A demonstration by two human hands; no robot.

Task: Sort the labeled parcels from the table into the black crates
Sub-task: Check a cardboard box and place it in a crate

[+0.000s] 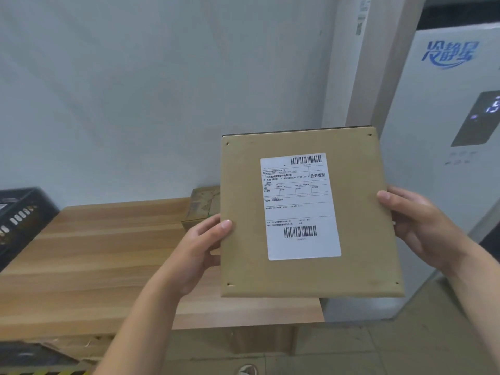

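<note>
A flat brown cardboard parcel (243, 185) with a white shipping label (299, 207) is held up above the right end of the wooden table (94, 253), label facing me. My left hand (201, 249) grips its left edge, thumb on the front. My right hand (422, 226) grips its right edge, thumb over the front face. A second small box (200, 207) with a green pattern lies on the table behind the parcel, partly hidden. A black crate (19, 217) stands at the table's far left.
A white air cooler unit (446, 104) with a dark display stands to the right of the table. A white wall runs behind. Torn cardboard and a dark object (40, 353) lie low at the left. Tiled floor shows below.
</note>
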